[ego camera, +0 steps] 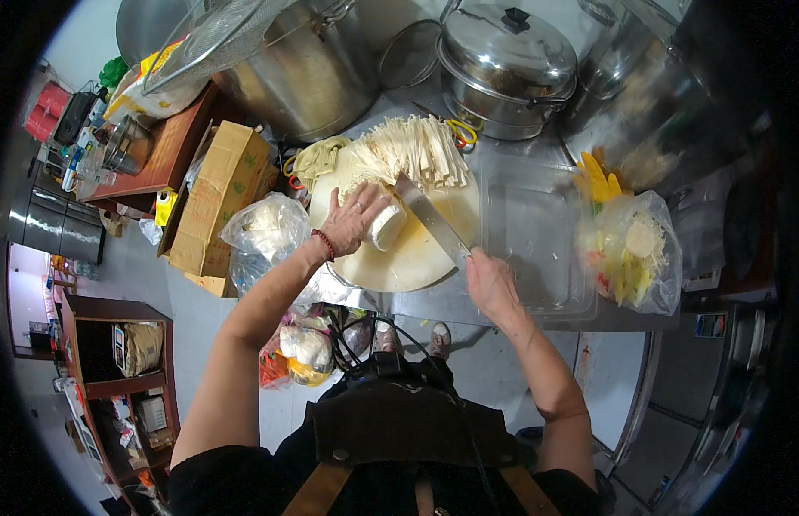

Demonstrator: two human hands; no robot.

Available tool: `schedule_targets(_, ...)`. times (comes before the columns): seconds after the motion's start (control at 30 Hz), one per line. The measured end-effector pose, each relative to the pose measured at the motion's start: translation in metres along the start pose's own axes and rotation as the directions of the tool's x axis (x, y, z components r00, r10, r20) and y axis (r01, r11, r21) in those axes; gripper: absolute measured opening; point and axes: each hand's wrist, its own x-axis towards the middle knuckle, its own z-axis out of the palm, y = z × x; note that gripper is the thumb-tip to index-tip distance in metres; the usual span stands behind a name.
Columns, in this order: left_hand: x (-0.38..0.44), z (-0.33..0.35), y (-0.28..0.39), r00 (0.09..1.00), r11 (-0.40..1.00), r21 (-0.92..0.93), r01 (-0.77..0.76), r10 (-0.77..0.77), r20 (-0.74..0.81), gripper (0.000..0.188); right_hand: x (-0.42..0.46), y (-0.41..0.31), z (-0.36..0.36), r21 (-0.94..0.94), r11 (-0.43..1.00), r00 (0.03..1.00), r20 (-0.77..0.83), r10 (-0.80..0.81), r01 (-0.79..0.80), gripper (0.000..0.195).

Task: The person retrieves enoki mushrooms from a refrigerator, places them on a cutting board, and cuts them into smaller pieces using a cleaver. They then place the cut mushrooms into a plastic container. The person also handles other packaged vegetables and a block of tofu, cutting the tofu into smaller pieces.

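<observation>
A round cutting board (pixel 412 267) lies before me on the metal worktop. My left hand (pixel 355 219) is spread over a bundle of enoki mushrooms (pixel 387 227), holding it against the board; part of the bundle is hidden under the palm. In my right hand (pixel 489 278) is the handle of a cleaver (pixel 433 218). Its blade slants up and left across the board, its tip close to the bundle. Behind it, a large heap of loosened enoki (pixel 415 149) covers the board's far side. A clear plastic bag (pixel 270 222) with more pale mushrooms sits left of the board.
Right of the board stands a clear plastic tub (pixel 535 238) with a few scraps, then a bag of mixed vegetables (pixel 635 255). Yellow-handled scissors (pixel 462 132), a lidded steamer pot (pixel 509 71) and a stockpot (pixel 309 71) are behind. A cardboard box (pixel 222 200) stands left.
</observation>
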Motion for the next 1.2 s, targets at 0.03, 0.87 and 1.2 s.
schedule_targets(0.03,0.000,0.006,-0.004,1.000,0.998,-0.068,0.010,-0.010,0.000,0.090,0.001,-0.006,-0.006,-0.043,0.999,1.000,0.021,-0.001,0.002,0.018)
schedule_targets(0.87,-0.001,0.013,-0.025,0.997,0.964,-0.252,-0.083,0.082,-0.017,0.073,0.029,-0.033,0.009,-0.295,0.946,0.944,0.328,-0.030,0.132,0.008)
schedule_targets(1.2,-0.006,0.024,-0.032,0.996,0.954,-0.286,-0.084,0.083,-0.016,0.071,0.026,-0.045,0.027,-0.243,0.970,0.921,0.382,0.071,0.026,0.012)
